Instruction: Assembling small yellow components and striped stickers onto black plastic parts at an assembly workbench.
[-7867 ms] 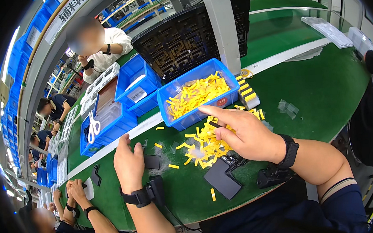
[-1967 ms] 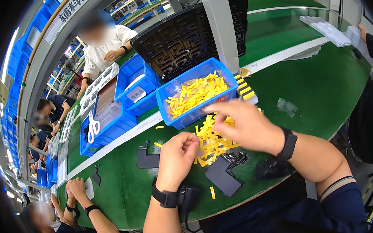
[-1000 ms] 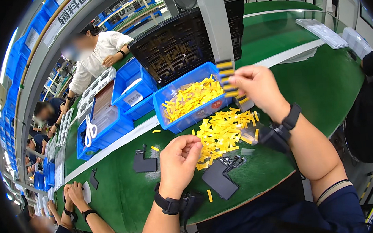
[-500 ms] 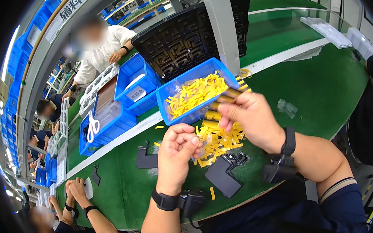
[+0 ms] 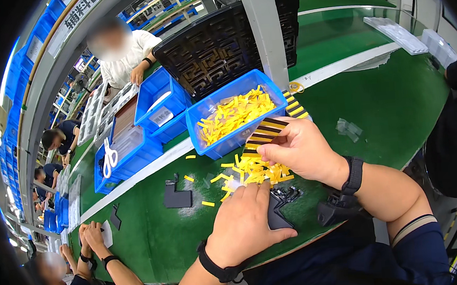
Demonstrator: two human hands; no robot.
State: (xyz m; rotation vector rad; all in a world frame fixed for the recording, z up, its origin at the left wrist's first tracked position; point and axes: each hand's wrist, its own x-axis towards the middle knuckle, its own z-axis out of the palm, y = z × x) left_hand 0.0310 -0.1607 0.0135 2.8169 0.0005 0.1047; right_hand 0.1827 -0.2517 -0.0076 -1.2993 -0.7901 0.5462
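My right hand [image 5: 306, 150] pinches a sheet of yellow-and-black striped stickers [image 5: 265, 131] above a heap of loose yellow strips [image 5: 259, 167]. Palm down, my left hand [image 5: 244, 218] lies over a dark flat angled part [image 5: 277, 217], with its thumb spread and fingertips by the heap; most of that part is hidden. Small black pieces [image 5: 286, 195] lie at the part's far end. Behind the heap, a blue bin [image 5: 208, 150] holds many more yellow strips. Another dark angled part [image 5: 177, 198] rests left of my left hand.
Another striped sheet [image 5: 296, 107] lies beside the bin. Scissors [image 5: 110, 157] with white handles sit in a blue box [image 5: 143, 167] at left. A grey post [image 5: 266, 39] and a black tray [image 5: 206, 54] stand behind. Co-workers' hands [image 5: 90, 237] are at the left table edge.
My left hand has moved down from beside the heap, opened and come to lie over the dark part. My right hand still holds the striped sheet, now lower and less blurred.
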